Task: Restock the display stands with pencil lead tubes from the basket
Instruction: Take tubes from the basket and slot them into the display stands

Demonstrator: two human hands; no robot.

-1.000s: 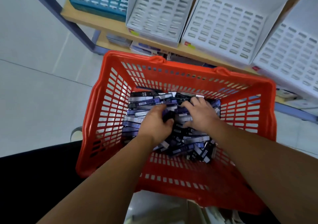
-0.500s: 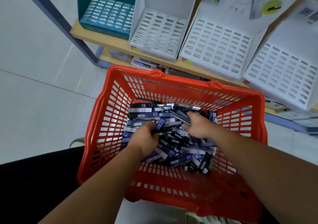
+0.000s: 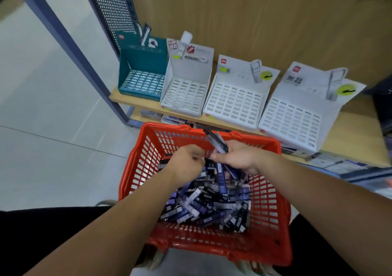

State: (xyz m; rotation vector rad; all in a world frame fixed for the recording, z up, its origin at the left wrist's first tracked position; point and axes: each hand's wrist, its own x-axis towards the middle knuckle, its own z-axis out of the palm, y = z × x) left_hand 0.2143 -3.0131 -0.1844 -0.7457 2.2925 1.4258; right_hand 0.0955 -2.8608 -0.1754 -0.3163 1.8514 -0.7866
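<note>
An orange basket [image 3: 140,169] in front of me holds a heap of dark blue and purple pencil lead tubes [image 3: 203,203]. My right hand [image 3: 239,159] grips a small bunch of tubes [image 3: 216,141] that stick up above the basket's far rim. My left hand [image 3: 186,162] is over the heap beside it with fingers curled; what it holds is hidden. On the wooden shelf behind stand one teal display stand [image 3: 142,82] and three white display stands [image 3: 184,95] [image 3: 233,103] [image 3: 292,123], their slotted trays showing no tubes.
A blue metal shelf post [image 3: 70,48] and a perforated side panel [image 3: 112,8] stand left of the shelf. The wooden shelf edge [image 3: 135,102] runs just behind the basket. A lower shelf holds packaged goods [image 3: 339,165]. Pale floor tiles [image 3: 42,127] lie to the left.
My right hand has lifted out of the heap with a bunch of tubes. My view has tilted up, bringing the four display stands fully into sight. My left hand stayed over the heap.
</note>
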